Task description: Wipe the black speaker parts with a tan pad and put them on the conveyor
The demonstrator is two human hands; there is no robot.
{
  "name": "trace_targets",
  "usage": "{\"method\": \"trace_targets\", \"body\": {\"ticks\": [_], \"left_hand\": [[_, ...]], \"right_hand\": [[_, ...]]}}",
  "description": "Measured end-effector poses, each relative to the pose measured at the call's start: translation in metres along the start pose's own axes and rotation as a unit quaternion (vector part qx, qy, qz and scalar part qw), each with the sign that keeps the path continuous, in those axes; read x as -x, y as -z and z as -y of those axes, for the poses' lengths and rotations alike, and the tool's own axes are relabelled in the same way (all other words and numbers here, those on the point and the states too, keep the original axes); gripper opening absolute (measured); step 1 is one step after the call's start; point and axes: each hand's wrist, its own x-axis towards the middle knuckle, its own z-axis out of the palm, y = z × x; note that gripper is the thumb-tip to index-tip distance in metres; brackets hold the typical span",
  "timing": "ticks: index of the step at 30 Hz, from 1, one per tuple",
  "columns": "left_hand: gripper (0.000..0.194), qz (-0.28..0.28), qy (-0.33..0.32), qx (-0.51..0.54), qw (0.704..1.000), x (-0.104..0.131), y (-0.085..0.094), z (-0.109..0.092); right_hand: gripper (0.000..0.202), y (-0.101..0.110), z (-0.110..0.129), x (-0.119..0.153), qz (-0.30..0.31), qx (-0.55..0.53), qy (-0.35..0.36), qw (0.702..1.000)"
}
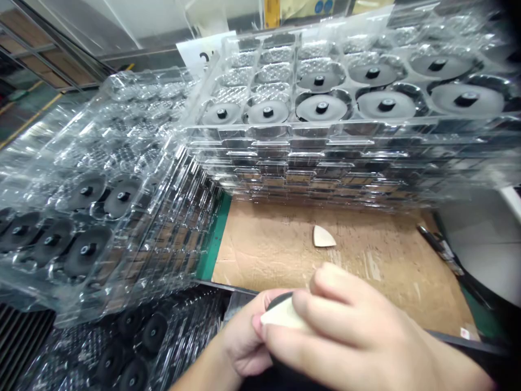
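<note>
My left hand (248, 331) is closed around a black round part, probably a disc like those in the trays; only its dark edge (278, 300) shows. Over it, my right hand (345, 326) is closed with its fingers bent, gripping a cream-coloured flat pad (285, 315) that lies against the black part. Most of the pad and the disc is hidden behind my fingers. Beyond my hands, a small cream wedge-shaped piece (323, 237) lies on the cardboard sheet (264, 244).
Stacked clear plastic trays (293, 130) stand at the back, with grey-black discs (321, 106) in their pockets. A second tray stack (163, 217) rises at the left, and more discs (154, 331) sit lower down. Pens (437, 244) lie at the cardboard's right edge.
</note>
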Motion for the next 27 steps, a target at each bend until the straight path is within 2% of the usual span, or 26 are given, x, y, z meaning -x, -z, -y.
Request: {"method": "trace_targets", "body": {"ticks": [3,6,10,13,18,21,27], "left_hand": [[0.031,0.051,0.018,-0.005,0.999,-0.001,0.006,0.004],[0.026,0.078,0.041,0.035,0.996,-0.001,0.013,0.007],[0.027,0.117,0.032,0.108,0.987,0.000,0.016,0.006],[0.037,0.134,0.040,0.132,0.981,-0.003,0.016,0.004],[0.044,0.142,0.037,0.142,0.979,-0.007,0.019,0.002],[0.044,0.154,0.031,0.134,0.978,-0.008,0.020,0.002],[0.038,0.174,0.029,0.094,0.980,-0.010,0.021,0.001]], "right_hand": [[0.024,0.005,-0.009,0.009,0.056,-0.022,-0.043,0.997],[0.034,0.008,-0.018,0.031,0.058,-0.014,-0.105,0.993],[0.033,-0.003,-0.027,0.062,-0.040,-0.033,-0.206,0.977],[0.030,-0.016,-0.032,0.077,-0.108,-0.027,-0.275,0.955],[0.029,-0.040,-0.032,0.080,-0.127,-0.035,-0.289,0.948],[0.028,-0.052,-0.028,0.078,-0.130,-0.088,-0.335,0.929],[0.028,-0.060,-0.024,0.074,-0.109,-0.109,-0.364,0.918]]}}
